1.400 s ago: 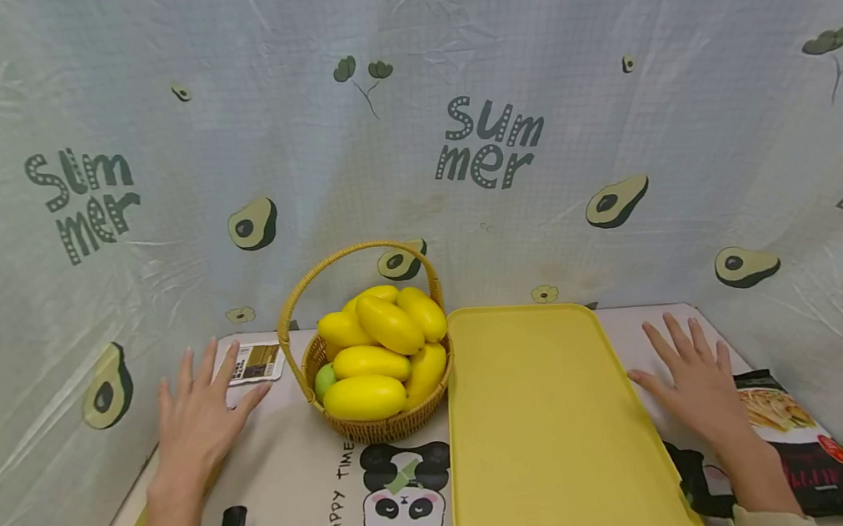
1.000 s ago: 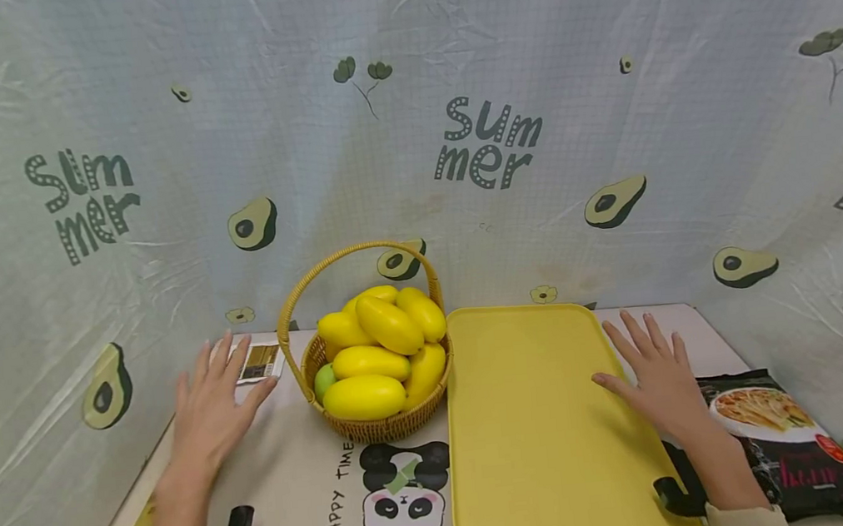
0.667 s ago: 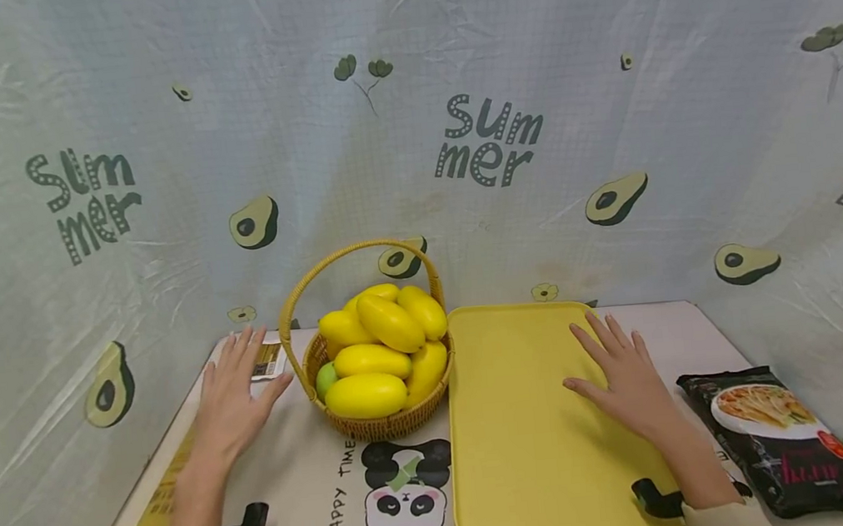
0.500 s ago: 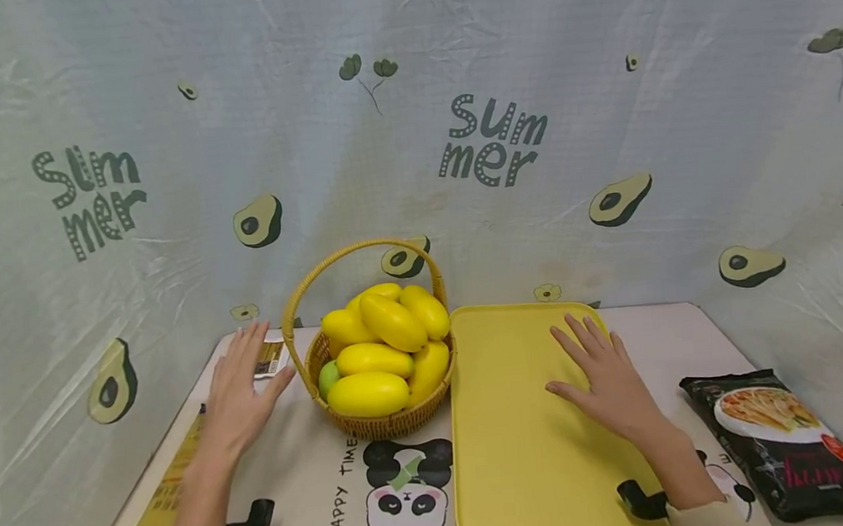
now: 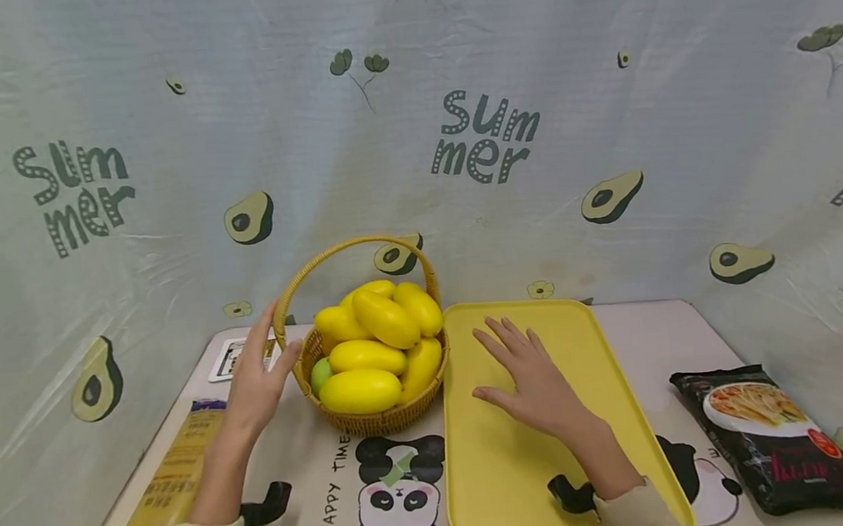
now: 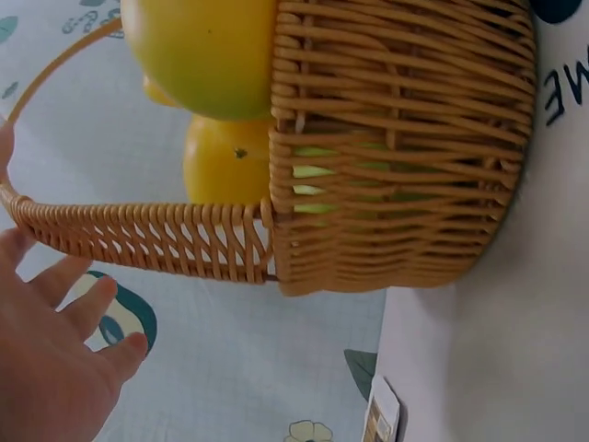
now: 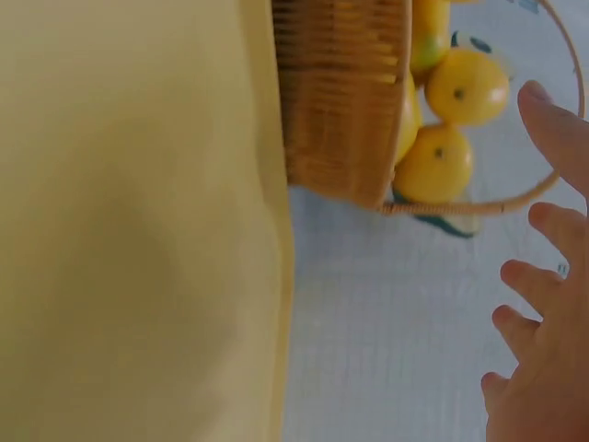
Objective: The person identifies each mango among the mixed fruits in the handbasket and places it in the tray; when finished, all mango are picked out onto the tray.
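Note:
A wicker basket (image 5: 384,421) with an arched handle (image 5: 355,244) holds several yellow mangoes (image 5: 361,392) and one green fruit (image 5: 321,375). At the handle's left side is my left hand (image 5: 257,386), its fingers extended behind the handle and its thumb in front. In the left wrist view the fingers (image 6: 89,308) lie close along the handle; whether they touch it I cannot tell. My right hand (image 5: 533,387) hovers above the yellow tray (image 5: 480,500), fingers spread and holding nothing, to the right of the basket.
On the right lies a black noodle packet (image 5: 783,440). A long yellow packet (image 5: 163,494) lies along the left table edge, and a small white packet (image 5: 228,359) sits behind my left hand. A patterned curtain (image 5: 494,231) hangs behind the table.
Both hands have moved inward toward the basket. The left has reached its handle, turning on its side; the right has crossed from the tray's right side to above the tray.

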Demonstrator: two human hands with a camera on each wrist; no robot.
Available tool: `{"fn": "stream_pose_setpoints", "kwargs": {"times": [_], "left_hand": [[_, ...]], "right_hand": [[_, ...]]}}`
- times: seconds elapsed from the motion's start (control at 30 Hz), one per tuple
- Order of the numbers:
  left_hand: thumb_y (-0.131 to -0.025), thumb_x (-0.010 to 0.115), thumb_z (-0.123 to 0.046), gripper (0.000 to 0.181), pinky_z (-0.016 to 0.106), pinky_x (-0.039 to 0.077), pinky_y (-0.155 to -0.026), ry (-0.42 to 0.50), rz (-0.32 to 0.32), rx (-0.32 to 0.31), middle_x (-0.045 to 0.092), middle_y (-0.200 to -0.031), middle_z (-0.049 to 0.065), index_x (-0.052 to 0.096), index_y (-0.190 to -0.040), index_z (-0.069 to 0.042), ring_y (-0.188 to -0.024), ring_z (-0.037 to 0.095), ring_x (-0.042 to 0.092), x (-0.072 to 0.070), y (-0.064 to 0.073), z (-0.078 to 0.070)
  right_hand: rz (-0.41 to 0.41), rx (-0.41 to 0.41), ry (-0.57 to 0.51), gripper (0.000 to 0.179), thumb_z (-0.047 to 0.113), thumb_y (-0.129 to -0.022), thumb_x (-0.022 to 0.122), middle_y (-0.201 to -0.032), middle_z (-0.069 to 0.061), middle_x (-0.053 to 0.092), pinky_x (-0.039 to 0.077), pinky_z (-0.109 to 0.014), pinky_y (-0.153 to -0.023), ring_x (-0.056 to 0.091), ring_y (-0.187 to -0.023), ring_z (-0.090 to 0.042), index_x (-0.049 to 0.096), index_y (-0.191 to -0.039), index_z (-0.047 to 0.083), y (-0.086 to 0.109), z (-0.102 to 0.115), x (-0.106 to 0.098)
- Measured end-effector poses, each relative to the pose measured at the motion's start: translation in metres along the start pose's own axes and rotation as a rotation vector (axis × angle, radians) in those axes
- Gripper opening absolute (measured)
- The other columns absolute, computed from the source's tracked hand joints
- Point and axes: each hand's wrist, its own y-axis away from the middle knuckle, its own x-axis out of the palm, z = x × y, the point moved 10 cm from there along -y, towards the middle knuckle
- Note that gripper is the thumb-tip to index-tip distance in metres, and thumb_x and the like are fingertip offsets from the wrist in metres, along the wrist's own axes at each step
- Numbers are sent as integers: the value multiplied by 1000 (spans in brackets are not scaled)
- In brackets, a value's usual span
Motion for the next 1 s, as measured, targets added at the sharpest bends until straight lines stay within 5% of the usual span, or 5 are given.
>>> {"fn": "stream_pose_setpoints", "kwargs": {"times": [0.3,0.53,0.8,1.0], "left_hand": [[-102,55,-36,66,60,23,-119,146,-100,50,32,-162,2,20,-158,-38,-149,33,30,-13,-7,-18],[-103,54,-35,58,57,32,-117,195,-103,46,45,-153,9,31,-156,-33,-141,31,43,-15,-11,-27],[-104,51,-34,49,9,42,-101,197,-120,62,59,-138,5,39,-152,-35,-123,3,56,-9,-15,-32],[-104,52,-23,47,7,43,-100,214,-165,86,63,-132,7,44,-150,-28,-113,-3,60,-11,-16,-32]], "right_hand": [[13,-84,-77,81,52,-89,69,-164,-1,28,22,-56,-123,22,-154,-24,31,-157,30,-22,52,21],[23,-174,-102,81,50,-87,71,-163,-1,30,33,-48,-120,31,-150,-23,33,-156,29,-32,90,35],[59,-281,-79,76,47,-90,71,-163,-2,31,36,-41,-119,35,-148,-21,36,-154,26,-38,129,49],[22,-328,-84,68,39,-91,71,-157,-3,38,38,-36,-118,42,-143,-18,42,-151,24,-45,147,56]]}}
